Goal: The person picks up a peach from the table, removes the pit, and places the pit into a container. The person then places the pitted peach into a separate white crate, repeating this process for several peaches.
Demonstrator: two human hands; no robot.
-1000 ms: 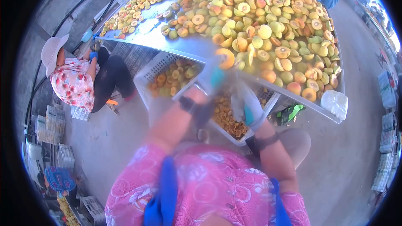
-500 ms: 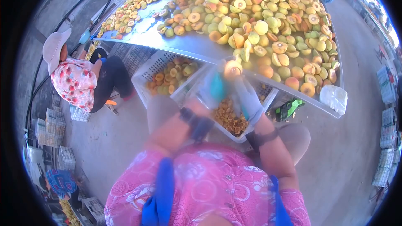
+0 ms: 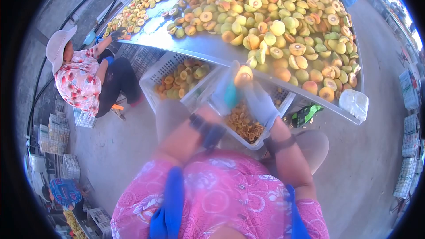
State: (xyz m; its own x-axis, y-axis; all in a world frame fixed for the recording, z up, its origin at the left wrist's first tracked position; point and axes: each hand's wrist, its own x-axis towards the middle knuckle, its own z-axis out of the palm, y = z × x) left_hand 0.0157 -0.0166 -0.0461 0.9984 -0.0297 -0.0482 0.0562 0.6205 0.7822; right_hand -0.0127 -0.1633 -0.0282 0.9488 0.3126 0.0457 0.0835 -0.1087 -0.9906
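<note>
In the middle of the head view, both my gloved hands meet around a halved apricot [image 3: 243, 76], cut face showing, just off the table's front edge. My left hand [image 3: 225, 92] is closed at the fruit's left side; a teal patch or object shows along its thumb side, blurred. My right hand [image 3: 260, 104], in a pale glove, has its fingers closed against the fruit from below right. Beneath my hands stands a white crate [image 3: 254, 145] holding brownish pieces [image 3: 243, 126] that look like pits or scraps.
A metal table [image 3: 195, 46] bears a large heap of apricots [image 3: 274, 26], many halved. Left of my hands is a white crate [image 3: 152, 73] of fruit halves. A clear plastic bag [image 3: 354, 105] lies at the table's right corner. A co-worker [image 3: 79, 75] sits at left.
The fruit and my hands have shifted slightly, the fruit a little left and down. The co-worker at left has stretched an arm out to the table's edge.
</note>
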